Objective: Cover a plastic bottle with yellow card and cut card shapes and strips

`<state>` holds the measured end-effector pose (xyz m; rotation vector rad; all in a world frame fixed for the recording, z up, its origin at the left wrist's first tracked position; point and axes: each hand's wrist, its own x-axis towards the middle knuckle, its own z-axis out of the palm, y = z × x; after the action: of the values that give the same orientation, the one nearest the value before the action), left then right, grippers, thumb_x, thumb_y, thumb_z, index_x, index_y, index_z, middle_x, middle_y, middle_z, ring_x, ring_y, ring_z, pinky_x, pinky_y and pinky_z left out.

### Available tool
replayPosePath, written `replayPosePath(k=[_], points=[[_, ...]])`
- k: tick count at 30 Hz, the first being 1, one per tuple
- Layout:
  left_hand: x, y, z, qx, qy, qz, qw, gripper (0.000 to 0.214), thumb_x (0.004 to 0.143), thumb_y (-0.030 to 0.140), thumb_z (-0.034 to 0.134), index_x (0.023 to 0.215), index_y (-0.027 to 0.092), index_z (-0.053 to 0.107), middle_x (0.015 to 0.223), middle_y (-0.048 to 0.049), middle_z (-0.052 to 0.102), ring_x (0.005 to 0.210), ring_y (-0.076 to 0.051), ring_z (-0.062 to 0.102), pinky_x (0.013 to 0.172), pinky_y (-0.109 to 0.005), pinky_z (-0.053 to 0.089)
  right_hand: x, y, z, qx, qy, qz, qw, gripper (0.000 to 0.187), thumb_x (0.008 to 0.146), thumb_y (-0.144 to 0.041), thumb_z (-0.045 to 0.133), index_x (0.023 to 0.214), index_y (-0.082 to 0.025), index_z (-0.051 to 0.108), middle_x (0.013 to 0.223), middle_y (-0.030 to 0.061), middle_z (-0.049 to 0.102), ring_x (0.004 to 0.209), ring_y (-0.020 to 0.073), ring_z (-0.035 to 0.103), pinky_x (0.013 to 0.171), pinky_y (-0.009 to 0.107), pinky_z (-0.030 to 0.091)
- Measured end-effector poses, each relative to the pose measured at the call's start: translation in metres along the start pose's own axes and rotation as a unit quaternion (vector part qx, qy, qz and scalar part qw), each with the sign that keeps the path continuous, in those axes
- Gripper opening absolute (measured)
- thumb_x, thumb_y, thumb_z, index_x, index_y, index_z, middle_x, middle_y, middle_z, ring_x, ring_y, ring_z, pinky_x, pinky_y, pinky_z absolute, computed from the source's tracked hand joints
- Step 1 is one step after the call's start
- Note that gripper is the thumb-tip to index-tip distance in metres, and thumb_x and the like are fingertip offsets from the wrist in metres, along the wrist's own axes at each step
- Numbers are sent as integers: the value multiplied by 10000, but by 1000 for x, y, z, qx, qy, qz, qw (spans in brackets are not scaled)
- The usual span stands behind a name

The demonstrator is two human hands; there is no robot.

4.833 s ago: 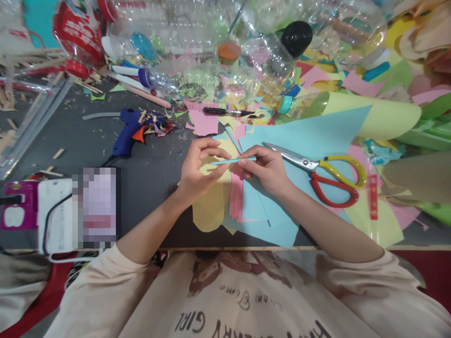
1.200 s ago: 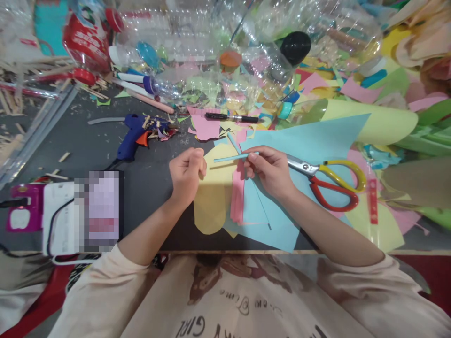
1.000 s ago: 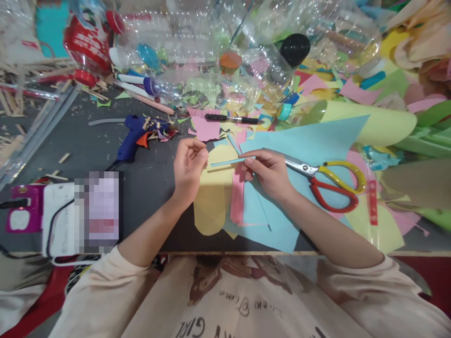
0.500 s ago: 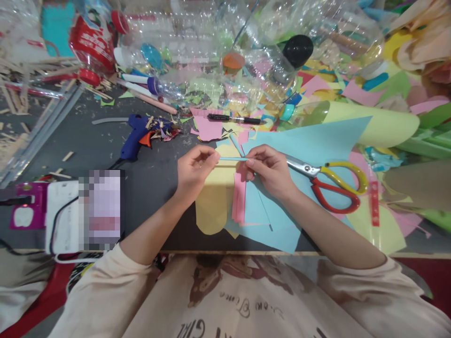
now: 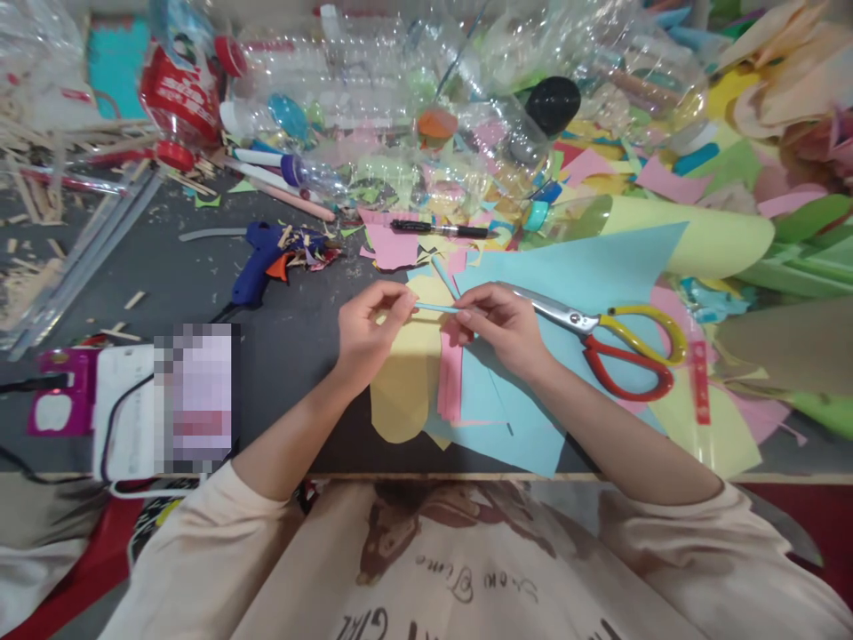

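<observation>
A thin light-blue paper roll (image 5: 435, 308) stretches level between my two hands. My left hand (image 5: 374, 327) pinches its left end between thumb and fingertips, and my right hand (image 5: 501, 325) pinches the right end. Just behind them another small blue paper roll (image 5: 445, 277) lies slanted. Below are a yellow paper piece (image 5: 400, 391) with a rounded end, pink paper strips (image 5: 450, 382) and a large light-blue sheet (image 5: 520, 418). Beside my right hand, scissors (image 5: 586, 333) with one yellow and one red handle rest on the blue sheet.
A blue glue gun (image 5: 257, 267) lies at left, above a phone (image 5: 202, 382) and a white power strip (image 5: 126, 409). A black pen (image 5: 440, 229) rests on pink scraps. Clear plastic bottles (image 5: 333, 62) crowd the back; a rolled yellow-green sheet (image 5: 693, 236) lies right.
My right hand has shifted slightly left toward my left hand, so less of the blue roll shows between them. The whole view has also shifted a little.
</observation>
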<state>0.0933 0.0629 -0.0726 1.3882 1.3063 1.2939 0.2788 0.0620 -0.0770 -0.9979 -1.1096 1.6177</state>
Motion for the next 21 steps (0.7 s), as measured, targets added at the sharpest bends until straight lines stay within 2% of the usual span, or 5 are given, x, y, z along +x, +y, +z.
replayPosePath(k=[8, 14, 17, 19, 21], points=[[5, -2, -4, -10, 15, 45, 999, 463, 899, 643, 574, 713, 221, 542, 607, 12, 575, 562, -108, 551, 549, -231, 465, 4, 2, -2, -10, 74, -51, 996, 315, 724, -469, 811, 744, -227, 610, 562, -64, 606, 436, 85, 554, 439, 244, 481], [8, -2, -5, 26, 1, 63, 998, 542, 922, 652, 525, 604, 215, 485, 542, 26, 498, 503, -102, 473, 516, -253, 406, 4, 2, -3, -26, 77, -46, 996, 249, 743, -415, 789, 756, -229, 624, 565, -69, 593, 450, 83, 548, 456, 250, 470], [21, 1, -29, 79, 33, 107, 991, 489, 880, 652, 596, 643, 225, 567, 633, 3, 590, 603, -133, 552, 618, -292, 460, 5, 3, -2, -25, 67, -52, 996, 186, 763, -360, 768, 770, -228, 636, 563, -62, 605, 476, 94, 565, 477, 256, 466], [30, -1, -57, 146, 47, 101, 983, 361, 869, 610, 644, 819, 252, 644, 835, -27, 669, 807, -190, 626, 781, -347, 497, 5, 3, -1, -33, 60, -56, 996, 151, 767, -334, 752, 771, -227, 646, 578, -52, 626, 515, 108, 587, 520, 274, 485], [37, -7, -87, 260, 76, 88, 959, 322, 779, 524, 783, 926, 273, 644, 984, -45, 657, 1031, -262, 592, 981, -414, 432, 5, 4, -1, -62, 53, -56, 995, 121, 753, -313, 749, 761, -226, 665, 636, -34, 657, 576, 119, 605, 581, 294, 506]])
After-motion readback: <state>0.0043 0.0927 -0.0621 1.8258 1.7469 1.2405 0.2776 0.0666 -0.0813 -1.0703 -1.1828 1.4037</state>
